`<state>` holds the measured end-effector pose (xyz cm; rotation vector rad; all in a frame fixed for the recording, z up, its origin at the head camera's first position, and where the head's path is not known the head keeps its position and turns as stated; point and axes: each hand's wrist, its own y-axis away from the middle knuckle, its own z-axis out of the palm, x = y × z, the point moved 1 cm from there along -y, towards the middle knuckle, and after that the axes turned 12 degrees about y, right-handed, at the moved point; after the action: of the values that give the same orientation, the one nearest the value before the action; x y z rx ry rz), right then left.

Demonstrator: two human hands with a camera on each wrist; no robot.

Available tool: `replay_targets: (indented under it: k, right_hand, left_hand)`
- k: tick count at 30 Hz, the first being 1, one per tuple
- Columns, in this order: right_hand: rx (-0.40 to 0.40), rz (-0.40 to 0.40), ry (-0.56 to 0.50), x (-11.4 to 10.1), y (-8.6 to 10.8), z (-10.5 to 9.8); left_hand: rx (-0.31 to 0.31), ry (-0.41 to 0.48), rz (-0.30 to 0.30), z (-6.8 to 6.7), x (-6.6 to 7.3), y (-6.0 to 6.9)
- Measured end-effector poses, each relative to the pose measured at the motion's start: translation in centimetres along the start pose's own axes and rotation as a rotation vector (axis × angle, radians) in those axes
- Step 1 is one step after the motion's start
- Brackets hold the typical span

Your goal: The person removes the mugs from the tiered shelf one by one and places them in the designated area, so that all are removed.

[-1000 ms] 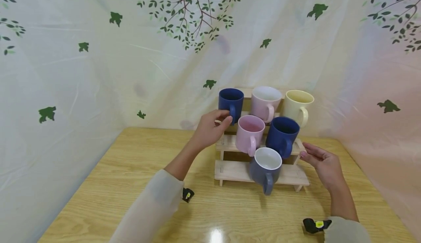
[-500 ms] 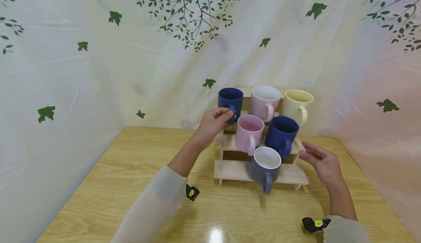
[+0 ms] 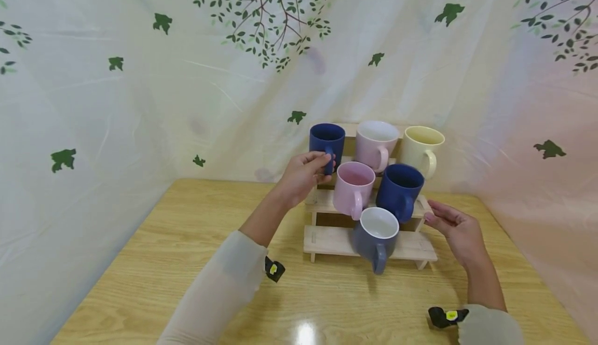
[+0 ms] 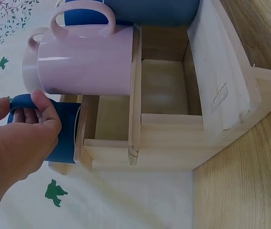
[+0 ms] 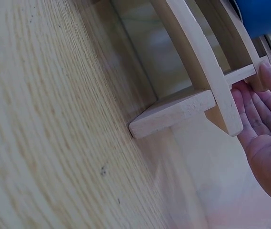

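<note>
Head view: the blue mug (image 3: 322, 140) is upright at the left end of the rear row on the rack (image 3: 329, 241), its handle (image 3: 330, 165) turned toward the person. The left hand (image 3: 301, 178), at the mug's front left, pinches that handle and is clearly the nearer one; the right hand (image 3: 461, 236) is well apart, holding the rack's right end. Left wrist view: fingers curl through the handle, with the mug's long axis square to the shelf (image 4: 81, 129) at its base; whether base and shelf touch, I cannot tell. The pink mug (image 4: 85, 62) sits just beside it, one step lower. Right wrist view: the thumb lies against the rack's end, the fingers tucked beneath, the rack between them.
</note>
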<state>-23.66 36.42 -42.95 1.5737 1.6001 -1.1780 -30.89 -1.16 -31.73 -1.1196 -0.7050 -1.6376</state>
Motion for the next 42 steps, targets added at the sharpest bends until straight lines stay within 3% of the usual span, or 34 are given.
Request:
replay_targets:
  k: [18, 22, 32, 42]
  right_hand:
    - [0.009, 0.014, 0.098, 0.5, 0.0, -0.1]
    - [0.009, 0.012, 0.100, 0.2, 0.0, 0.0]
    - [0.004, 0.022, 0.109, 0.3, -0.2, -0.1]
    - [0.006, -0.003, 0.080, 0.2, -0.3, 0.0]
  left_hand:
    - [-0.015, -0.048, -0.025, 0.4, 0.5, 0.1]
    - [0.005, -0.066, -0.024, 0.5, 0.8, 0.1]
    - [0.047, -0.061, -0.027, -0.3, 1.2, 0.4]
    - [0.035, -0.071, -0.014, -1.7, 2.1, 0.9]
